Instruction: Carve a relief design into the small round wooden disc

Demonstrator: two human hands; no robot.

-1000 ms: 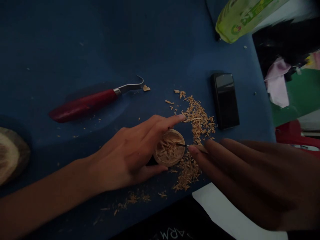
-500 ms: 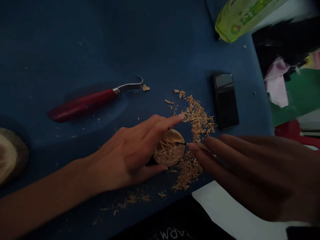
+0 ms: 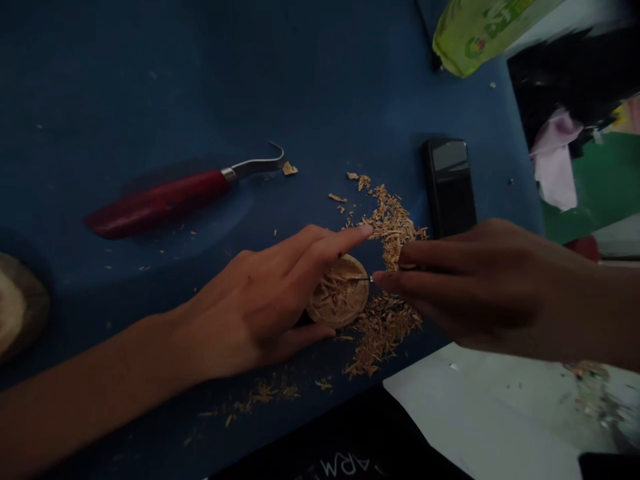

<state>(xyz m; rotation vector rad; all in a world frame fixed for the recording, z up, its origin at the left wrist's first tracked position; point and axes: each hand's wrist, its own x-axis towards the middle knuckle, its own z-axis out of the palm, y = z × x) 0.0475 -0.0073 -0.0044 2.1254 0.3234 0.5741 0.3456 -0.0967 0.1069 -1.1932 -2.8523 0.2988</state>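
A small round piece of wood [image 3: 343,303], rough and gouged on its top face, sits on the blue table. My left hand [image 3: 273,297] is curved around its left side, index finger stretched past the far edge and thumb along the near edge. From the right, my right hand [image 3: 465,283] grips a carving tool [image 3: 361,279] with its fingers closed. The tool's thin dark shaft reaches onto the top of the wood; most of its handle is hidden in the fingers. Wood shavings [image 3: 383,333] lie around the piece, mainly to its right.
A hook knife [image 3: 165,200] with a red handle lies behind my left hand. Beyond my right hand is a glossy black box-shaped object [image 3: 450,187]. A green-labelled bottle [image 3: 465,40] is at the back right, and a cut log [image 3: 20,307] at the far left.
My right hand has swung upward in the view and turned, with its fingers folded tighter on the carving tool. The tool tip stays on the wood. My left hand holds its place.
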